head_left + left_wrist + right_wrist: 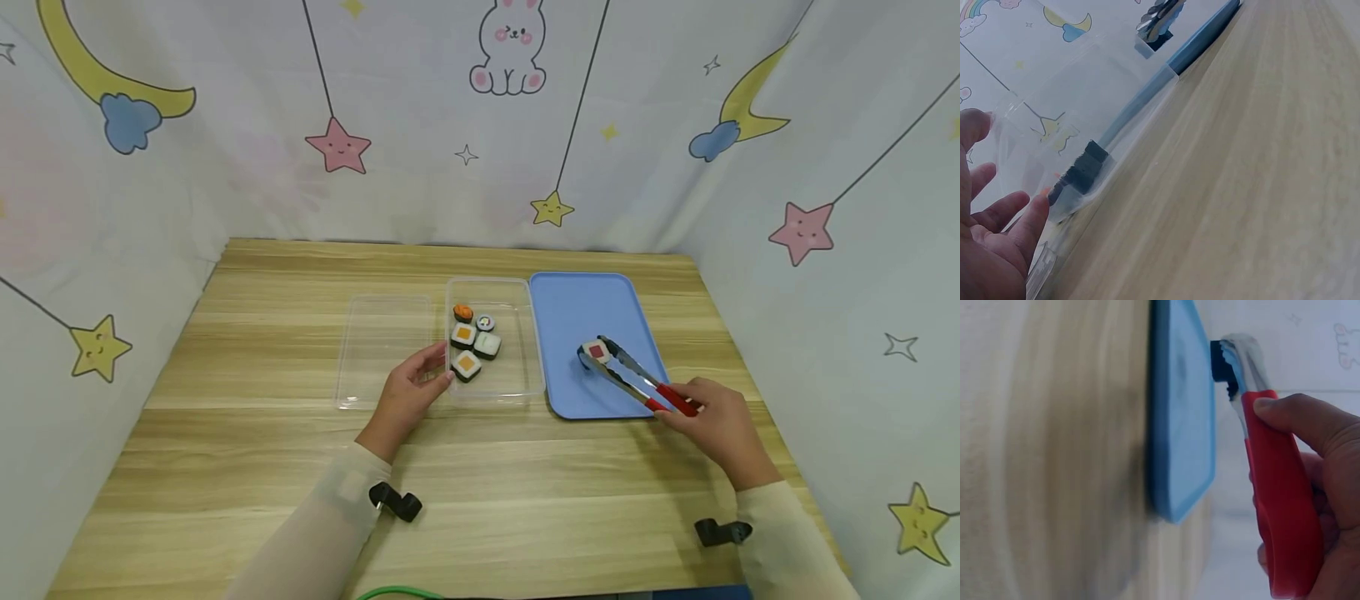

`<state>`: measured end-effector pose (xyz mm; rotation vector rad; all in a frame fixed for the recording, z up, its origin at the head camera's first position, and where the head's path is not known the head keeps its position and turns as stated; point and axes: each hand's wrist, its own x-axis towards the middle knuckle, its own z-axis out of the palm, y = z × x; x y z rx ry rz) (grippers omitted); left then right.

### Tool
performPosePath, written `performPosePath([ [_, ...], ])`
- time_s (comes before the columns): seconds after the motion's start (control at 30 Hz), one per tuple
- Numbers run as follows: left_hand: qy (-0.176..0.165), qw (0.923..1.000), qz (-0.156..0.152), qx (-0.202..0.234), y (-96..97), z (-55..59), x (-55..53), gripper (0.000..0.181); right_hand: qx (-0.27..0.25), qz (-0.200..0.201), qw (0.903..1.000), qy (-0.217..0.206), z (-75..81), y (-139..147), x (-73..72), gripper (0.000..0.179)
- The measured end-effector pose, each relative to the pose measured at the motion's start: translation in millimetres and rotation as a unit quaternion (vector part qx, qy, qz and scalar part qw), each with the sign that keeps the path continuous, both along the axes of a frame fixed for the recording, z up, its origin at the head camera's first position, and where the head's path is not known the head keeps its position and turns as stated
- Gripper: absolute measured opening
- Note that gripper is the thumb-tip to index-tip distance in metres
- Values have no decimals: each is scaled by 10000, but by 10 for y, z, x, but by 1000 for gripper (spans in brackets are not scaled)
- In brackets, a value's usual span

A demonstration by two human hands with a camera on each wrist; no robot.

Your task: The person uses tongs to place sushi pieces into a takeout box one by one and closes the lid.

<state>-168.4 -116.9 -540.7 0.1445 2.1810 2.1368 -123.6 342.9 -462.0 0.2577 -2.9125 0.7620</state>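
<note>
My right hand [716, 421] grips red-handled tongs [1282, 506], thumb on one handle. Between the tong tips is a sushi piece [597, 350] with a dark red centre, held above the blue tray [585, 304]. With relaxed fingers, my left hand [412, 392] touches the left wall of a clear plastic container [521, 379]. Inside it are several sushi pieces: an orange-topped one [462, 312], a small round roll [485, 322], a pale-topped one [487, 344], and two with orange centres, one farther back [462, 335] and one nearer [467, 365].
Left of the container a clear plastic lid [382, 350] lies flat on the wooden table [480, 483]. The tray stands right beside the container's other side. A patterned curtain [420, 100] surrounds the table's back and sides. A green cord [397, 591] shows at the front edge.
</note>
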Motion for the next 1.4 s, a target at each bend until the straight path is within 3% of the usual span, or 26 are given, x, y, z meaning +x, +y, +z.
performPosePath([
  [0.3,30,10000,27,-63,-5,-3,-20,54,43,263,9995,150,214,-184,-246,37],
  [0.7,183,9998,78,-63,8,-16,-31,53,218,1129,9934,-43,389,-708,-498,39],
  [1.07,250,9995,13,169,2,-29,-43,54,1074,2281,9660,-580,589,-1102,-762,30],
  [1.4,86,10000,20,33,-12,-4,-6,55,1771,2759,9420,-719,736,-1387,-960,29],
])
